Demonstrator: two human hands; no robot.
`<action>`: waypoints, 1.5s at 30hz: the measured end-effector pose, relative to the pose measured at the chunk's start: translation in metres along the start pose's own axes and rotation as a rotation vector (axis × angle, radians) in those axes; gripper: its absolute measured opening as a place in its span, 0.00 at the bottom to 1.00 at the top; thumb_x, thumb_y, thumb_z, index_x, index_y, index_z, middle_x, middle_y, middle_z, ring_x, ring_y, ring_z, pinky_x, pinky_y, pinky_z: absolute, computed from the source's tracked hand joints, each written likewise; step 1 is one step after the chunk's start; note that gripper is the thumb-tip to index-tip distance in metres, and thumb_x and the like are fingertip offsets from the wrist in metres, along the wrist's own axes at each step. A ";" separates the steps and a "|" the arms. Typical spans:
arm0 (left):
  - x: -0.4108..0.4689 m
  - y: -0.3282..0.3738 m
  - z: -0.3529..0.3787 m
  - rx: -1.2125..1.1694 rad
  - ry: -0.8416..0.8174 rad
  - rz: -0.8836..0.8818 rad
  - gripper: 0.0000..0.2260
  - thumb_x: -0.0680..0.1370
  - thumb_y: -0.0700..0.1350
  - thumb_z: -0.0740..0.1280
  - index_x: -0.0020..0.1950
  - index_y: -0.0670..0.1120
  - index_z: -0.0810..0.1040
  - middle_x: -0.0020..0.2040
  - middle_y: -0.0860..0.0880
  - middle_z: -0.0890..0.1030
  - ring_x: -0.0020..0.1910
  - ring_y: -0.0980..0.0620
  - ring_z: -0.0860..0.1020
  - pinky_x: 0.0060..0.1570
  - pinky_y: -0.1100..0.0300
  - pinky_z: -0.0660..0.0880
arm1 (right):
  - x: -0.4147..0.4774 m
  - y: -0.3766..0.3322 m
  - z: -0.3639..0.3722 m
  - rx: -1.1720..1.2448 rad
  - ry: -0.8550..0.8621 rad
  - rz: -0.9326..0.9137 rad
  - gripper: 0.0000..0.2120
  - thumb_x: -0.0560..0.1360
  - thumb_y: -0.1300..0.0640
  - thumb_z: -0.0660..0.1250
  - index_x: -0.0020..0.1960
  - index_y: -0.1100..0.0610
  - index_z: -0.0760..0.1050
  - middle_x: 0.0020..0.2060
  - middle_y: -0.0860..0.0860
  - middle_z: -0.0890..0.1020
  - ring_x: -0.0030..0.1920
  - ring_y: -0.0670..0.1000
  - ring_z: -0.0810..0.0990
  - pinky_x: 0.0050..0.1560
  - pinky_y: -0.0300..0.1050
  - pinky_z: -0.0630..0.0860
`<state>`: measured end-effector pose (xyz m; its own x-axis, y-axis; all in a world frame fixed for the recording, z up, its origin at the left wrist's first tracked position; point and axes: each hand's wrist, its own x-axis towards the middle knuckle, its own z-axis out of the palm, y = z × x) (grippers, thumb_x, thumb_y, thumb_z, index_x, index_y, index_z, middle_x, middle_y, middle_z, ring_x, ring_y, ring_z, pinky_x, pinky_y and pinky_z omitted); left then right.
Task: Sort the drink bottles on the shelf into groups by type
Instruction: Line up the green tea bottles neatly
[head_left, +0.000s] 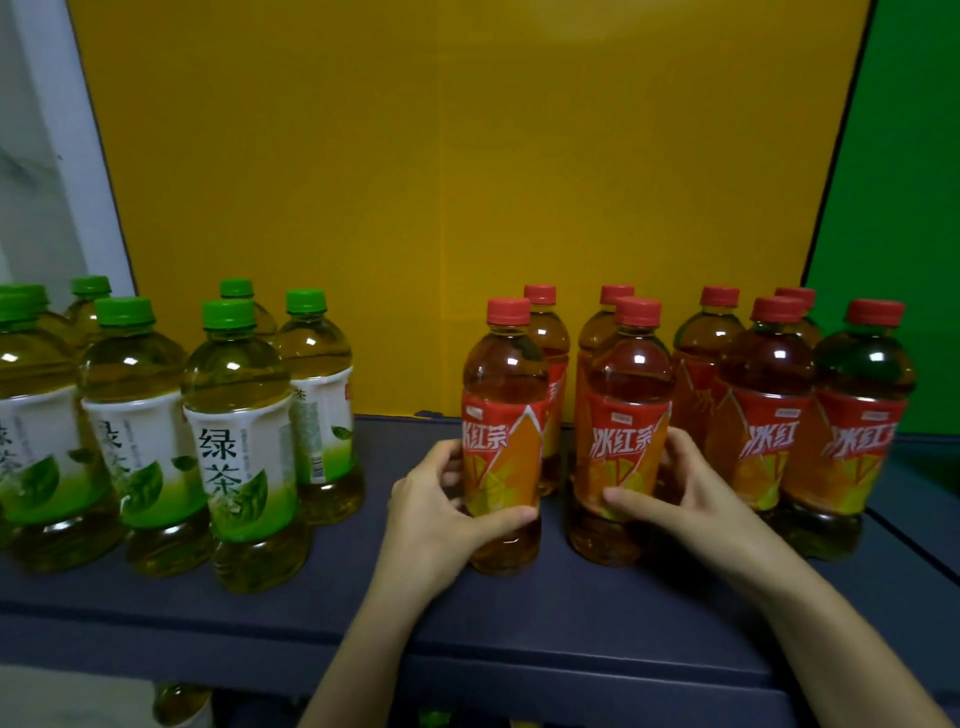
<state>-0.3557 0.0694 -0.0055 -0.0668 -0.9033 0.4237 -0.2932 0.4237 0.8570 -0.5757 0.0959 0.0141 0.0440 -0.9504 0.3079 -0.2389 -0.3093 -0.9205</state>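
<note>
Several green tea bottles (236, 441) with green caps and white-green labels stand grouped on the left of the dark shelf (395, 613). Several iced red tea bottles (763, 431) with red caps and red-orange labels stand grouped on the right. My left hand (441, 499) is wrapped around the leftmost front red tea bottle (506, 395), thumb across its label. My right hand (680, 493) grips the red tea bottle beside it (631, 405) from the right side. Both held bottles stand upright on the shelf, a small gap between them.
A yellow panel (467, 182) backs the shelf, with a green panel (904, 208) at the right and a white frame (62, 156) at the left. Bare shelf lies between the two groups. Another bottle (179, 704) shows below the shelf's front edge.
</note>
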 end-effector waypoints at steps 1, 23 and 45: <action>0.000 0.002 0.006 0.019 0.011 0.022 0.28 0.56 0.51 0.80 0.49 0.60 0.70 0.48 0.62 0.77 0.49 0.65 0.77 0.47 0.65 0.78 | -0.001 0.001 0.000 0.004 0.000 -0.003 0.26 0.69 0.64 0.70 0.55 0.41 0.63 0.52 0.39 0.74 0.43 0.26 0.76 0.39 0.24 0.73; 0.013 -0.003 0.041 0.149 0.058 0.077 0.28 0.60 0.56 0.78 0.55 0.56 0.69 0.55 0.53 0.78 0.49 0.57 0.78 0.49 0.53 0.79 | -0.006 0.019 0.002 -0.163 0.129 -0.100 0.30 0.67 0.46 0.65 0.66 0.45 0.61 0.56 0.36 0.74 0.57 0.32 0.74 0.56 0.34 0.74; -0.056 0.001 -0.072 0.335 0.511 0.321 0.04 0.73 0.50 0.64 0.41 0.52 0.77 0.32 0.54 0.77 0.32 0.52 0.75 0.32 0.60 0.72 | -0.039 -0.023 0.069 -0.380 0.228 -0.491 0.11 0.71 0.62 0.69 0.49 0.49 0.75 0.45 0.41 0.79 0.49 0.39 0.77 0.47 0.27 0.71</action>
<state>-0.2835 0.1257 -0.0071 0.2343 -0.5569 0.7968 -0.6182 0.5473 0.5643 -0.5053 0.1382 0.0070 0.0385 -0.6580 0.7521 -0.5706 -0.6323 -0.5240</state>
